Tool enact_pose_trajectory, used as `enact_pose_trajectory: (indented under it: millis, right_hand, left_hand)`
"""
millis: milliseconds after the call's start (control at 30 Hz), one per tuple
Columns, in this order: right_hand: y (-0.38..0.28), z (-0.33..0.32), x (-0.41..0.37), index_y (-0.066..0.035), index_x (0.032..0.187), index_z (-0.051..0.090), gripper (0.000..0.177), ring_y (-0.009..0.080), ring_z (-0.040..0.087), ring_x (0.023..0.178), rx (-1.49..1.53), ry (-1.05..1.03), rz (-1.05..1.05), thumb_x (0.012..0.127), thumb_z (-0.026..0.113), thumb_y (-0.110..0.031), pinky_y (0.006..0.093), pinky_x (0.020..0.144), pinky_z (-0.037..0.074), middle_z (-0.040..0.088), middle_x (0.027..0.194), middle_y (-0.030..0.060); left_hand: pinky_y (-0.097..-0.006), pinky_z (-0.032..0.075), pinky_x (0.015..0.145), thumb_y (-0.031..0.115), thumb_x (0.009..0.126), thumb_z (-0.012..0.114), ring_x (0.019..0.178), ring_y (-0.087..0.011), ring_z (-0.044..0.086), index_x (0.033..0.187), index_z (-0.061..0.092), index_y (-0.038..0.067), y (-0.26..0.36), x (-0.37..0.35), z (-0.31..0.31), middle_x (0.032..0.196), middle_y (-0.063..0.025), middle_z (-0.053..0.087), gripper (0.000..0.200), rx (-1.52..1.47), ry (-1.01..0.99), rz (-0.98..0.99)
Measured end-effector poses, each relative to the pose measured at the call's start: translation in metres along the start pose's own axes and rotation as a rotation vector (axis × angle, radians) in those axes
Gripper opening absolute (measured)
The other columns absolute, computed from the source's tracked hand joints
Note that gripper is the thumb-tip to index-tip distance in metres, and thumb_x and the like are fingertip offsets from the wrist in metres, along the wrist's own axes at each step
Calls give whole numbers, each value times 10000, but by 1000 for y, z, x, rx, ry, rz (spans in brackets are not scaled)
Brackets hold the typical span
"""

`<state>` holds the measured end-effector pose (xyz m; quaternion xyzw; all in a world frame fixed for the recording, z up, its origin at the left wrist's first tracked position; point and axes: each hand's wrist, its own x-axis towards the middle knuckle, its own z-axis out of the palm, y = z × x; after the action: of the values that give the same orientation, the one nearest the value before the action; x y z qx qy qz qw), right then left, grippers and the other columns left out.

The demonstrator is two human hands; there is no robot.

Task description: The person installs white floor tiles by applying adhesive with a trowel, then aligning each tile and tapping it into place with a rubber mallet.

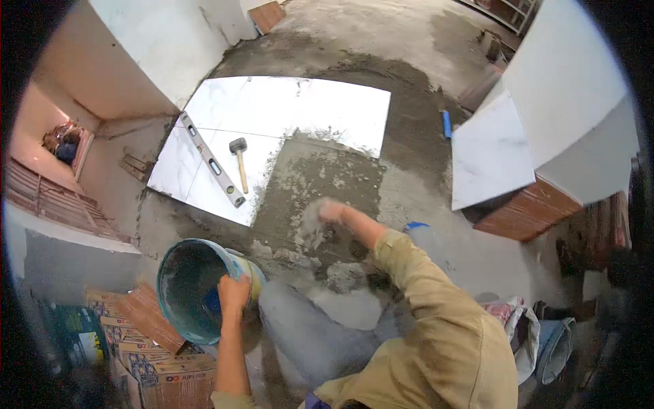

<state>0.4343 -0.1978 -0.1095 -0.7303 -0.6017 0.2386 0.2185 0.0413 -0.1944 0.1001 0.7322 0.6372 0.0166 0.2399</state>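
Observation:
My left hand (234,293) is closed over the rim of a teal bucket (255,275), which is tilted so its grey-coated inside shows. Something blue lies inside the bucket. My right hand (332,210) is stretched low over a rough grey mortar bed (310,174). Motion smears its fingers, and a pale grey blur, like powder, hangs beside it. White marbled tiles (286,102) border the mortar on its far and left sides. On them rest a spirit level (210,158) and a mallet (240,162) with a dark head and wooden handle.
Cardboard boxes (174,368) are stacked at lower left. A white tile (492,160) leans against a pillar on the right, near a blue roller-shaped object (446,125). Open sacks (528,341) stand at lower right. A blue-edged item (417,225) lies beyond my right arm.

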Motion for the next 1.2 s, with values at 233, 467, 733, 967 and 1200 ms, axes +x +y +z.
enact_pose_trajectory:
  millis: [233, 467, 733, 967, 1200]
  right_hand:
    - [97, -140, -122, 10, 1123, 619, 319, 419, 666, 871, -88, -117, 521, 824, 599, -102, 405, 747, 549, 674, 1002, 240]
    - [101, -117, -443, -28, 1138, 599, 374, 387, 538, 1105, -96, 729, 630, 770, 620, -95, 450, 939, 442, 598, 1141, 210]
    - [22, -108, -800, 1, 944, 645, 227, 409, 633, 932, -157, 1286, 1574, 796, 538, -135, 482, 818, 482, 662, 1002, 249]
    - [90, 7, -898, -30, 1091, 682, 478, 455, 598, 1063, 193, 409, 1746, 916, 484, -429, 502, 909, 475, 633, 1105, 285]
    - [23, -23, -856, 36, 1065, 670, 494, 380, 647, 993, 658, 592, 1604, 858, 606, -407, 429, 848, 506, 685, 1006, 243]
  left_hand:
    - [-467, 483, 869, 283, 796, 696, 998, -461, 617, 1015, 614, -159, -38, 26, 22, 1021, -347, 636, 500, 85, 36, 87]
    - [-456, 478, 769, 330, 847, 683, 800, -364, 646, 962, 642, -156, -90, 77, 28, 892, -256, 682, 500, 34, -106, 172]
    - [-429, 481, 728, 395, 870, 675, 782, -315, 621, 1085, 636, -115, -69, 90, 17, 926, -207, 678, 554, 283, -192, 20]
    - [-419, 433, 677, 325, 902, 643, 739, -236, 584, 1073, 624, -97, -111, 115, 16, 949, -167, 660, 456, 29, -328, 267]
    - [-464, 460, 789, 361, 849, 650, 909, -414, 632, 943, 638, -114, -83, 61, 21, 936, -283, 662, 484, 73, -58, 277]
